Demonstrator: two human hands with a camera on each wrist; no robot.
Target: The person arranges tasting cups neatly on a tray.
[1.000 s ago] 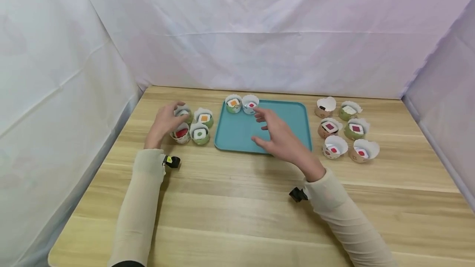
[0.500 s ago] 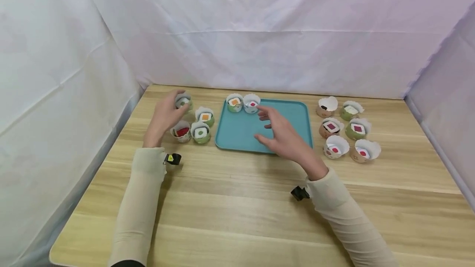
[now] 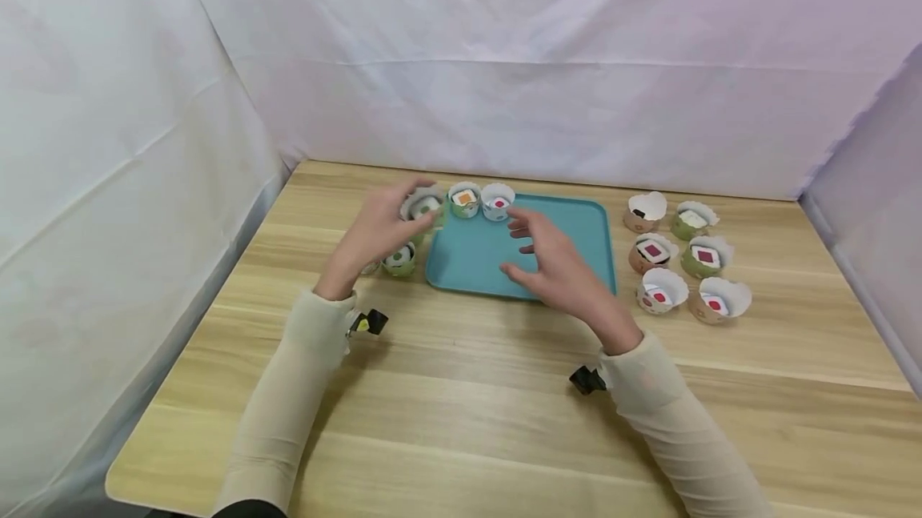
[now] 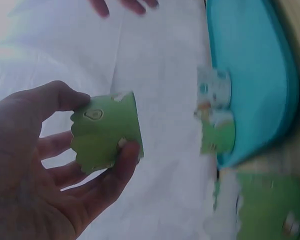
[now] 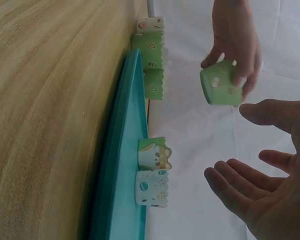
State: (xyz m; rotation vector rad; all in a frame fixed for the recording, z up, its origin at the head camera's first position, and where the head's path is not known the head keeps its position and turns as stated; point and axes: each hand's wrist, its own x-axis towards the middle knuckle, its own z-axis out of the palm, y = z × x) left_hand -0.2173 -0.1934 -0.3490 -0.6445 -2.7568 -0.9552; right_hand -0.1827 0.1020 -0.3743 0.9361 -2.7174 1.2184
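Observation:
My left hand [image 3: 370, 234] grips a green paper baking cup [image 4: 107, 131] between thumb and fingers, raised above the table near the tray's left edge. Avocado prints show on its wall in the left wrist view; a white piece with a green dot lies inside. Over the blue tray [image 3: 468, 266], my right hand [image 3: 558, 266] hovers with fingers spread and holds nothing. At the tray's back left stand two cups side by side: one with an orange-square piece [image 3: 464, 200], one pale blue [image 5: 151, 189] with a red-dotted piece.
Left of the tray stand a green cup [image 3: 399, 260] and others partly hidden behind my left hand. Several filled cups, among them a brown one [image 3: 644, 212], stand in two columns right of the tray. White cloth [image 3: 504, 118] hangs behind the wooden table [image 3: 461, 406].
My left hand has lifted the green baking cup from the left group and carried it right, toward the tray. My right hand stays nearly in place above the tray.

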